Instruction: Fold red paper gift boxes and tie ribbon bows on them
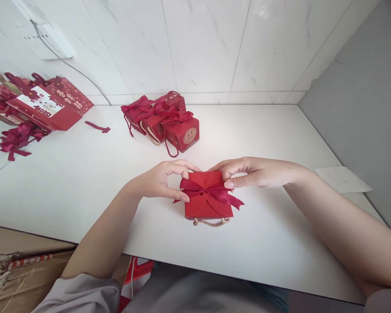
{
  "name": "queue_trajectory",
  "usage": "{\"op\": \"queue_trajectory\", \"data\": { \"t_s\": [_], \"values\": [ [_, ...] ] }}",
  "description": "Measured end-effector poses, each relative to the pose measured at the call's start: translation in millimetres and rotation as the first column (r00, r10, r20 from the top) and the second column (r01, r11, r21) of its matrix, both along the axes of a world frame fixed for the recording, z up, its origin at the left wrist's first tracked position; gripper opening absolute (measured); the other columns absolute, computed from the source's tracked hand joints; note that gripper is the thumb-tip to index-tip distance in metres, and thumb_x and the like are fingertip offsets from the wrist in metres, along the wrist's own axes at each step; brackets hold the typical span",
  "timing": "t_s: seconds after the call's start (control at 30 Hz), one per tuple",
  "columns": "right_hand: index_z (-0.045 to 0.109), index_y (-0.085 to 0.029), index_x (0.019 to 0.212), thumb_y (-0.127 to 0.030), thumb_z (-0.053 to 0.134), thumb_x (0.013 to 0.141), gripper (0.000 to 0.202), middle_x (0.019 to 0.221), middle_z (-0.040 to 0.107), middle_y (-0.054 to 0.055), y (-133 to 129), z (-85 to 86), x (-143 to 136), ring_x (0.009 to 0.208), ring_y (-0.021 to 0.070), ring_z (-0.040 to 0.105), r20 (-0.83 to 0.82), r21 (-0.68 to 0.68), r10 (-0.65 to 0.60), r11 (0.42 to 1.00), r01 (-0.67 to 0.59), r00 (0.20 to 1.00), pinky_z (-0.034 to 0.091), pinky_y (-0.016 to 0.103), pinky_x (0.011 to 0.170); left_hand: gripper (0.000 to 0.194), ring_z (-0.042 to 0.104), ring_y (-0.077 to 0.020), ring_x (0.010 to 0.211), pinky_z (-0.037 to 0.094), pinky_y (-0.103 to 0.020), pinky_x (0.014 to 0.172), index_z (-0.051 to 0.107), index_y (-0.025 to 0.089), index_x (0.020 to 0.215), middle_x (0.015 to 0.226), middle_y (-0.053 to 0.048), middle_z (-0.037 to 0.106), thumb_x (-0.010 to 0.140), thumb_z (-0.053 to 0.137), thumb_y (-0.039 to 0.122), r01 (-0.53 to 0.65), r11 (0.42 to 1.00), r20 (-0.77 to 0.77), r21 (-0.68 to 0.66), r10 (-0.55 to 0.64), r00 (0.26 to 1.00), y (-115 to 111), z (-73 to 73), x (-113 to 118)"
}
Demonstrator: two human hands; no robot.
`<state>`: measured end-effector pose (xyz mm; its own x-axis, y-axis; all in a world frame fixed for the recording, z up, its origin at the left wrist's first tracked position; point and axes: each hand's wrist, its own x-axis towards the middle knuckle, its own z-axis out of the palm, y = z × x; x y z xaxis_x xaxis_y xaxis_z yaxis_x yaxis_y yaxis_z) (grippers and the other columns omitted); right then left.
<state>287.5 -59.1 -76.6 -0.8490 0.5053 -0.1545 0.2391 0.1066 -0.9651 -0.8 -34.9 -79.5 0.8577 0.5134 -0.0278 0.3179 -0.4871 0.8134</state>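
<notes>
A red gift box (208,211) rests on the white table in front of me, its curved top flaps folded together. Dark red ribbon (224,198) is tied in a bow across its top, and a beige rope handle (211,224) hangs at the near side. My left hand (164,180) grips the box's left side, thumb at the bow's left loop. On the right side, my right hand (247,174) has its thumb and bent fingers at the bow's right part and the box's corner. Some fingertips of both hands are hidden behind the box.
Several finished-looking red boxes with bows (182,132) stand near the tiled wall. At the left are a larger red box (68,104) and a pile of ribbon bows (18,137). A ribbon strip (97,127), white paper (342,179) and a cardboard box (32,269) are also around.
</notes>
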Motion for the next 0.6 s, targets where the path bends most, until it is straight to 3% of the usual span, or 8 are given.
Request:
{"op": "queue_trajectory", "data": {
  "t_s": [0.6],
  "values": [
    [0.064, -0.015, 0.088, -0.044, 0.055, 0.095, 0.031, 0.127, 0.059, 0.01, 2.4, -0.8, 1.5, 0.109, 0.0199, 0.055, 0.002, -0.005, 0.015, 1.0, -0.015, 1.0, 0.041, 0.036, 0.097, 0.028, 0.057, -0.0271, 0.12, 0.041, -0.043, 0.106, 0.058, 0.019, 0.077, 0.129, -0.012, 0.062, 0.074, 0.078, 0.037, 0.012, 0.998, -0.028, 0.067, -0.01, 1.0, -1.7, 3.5, -0.5]
  ]
}}
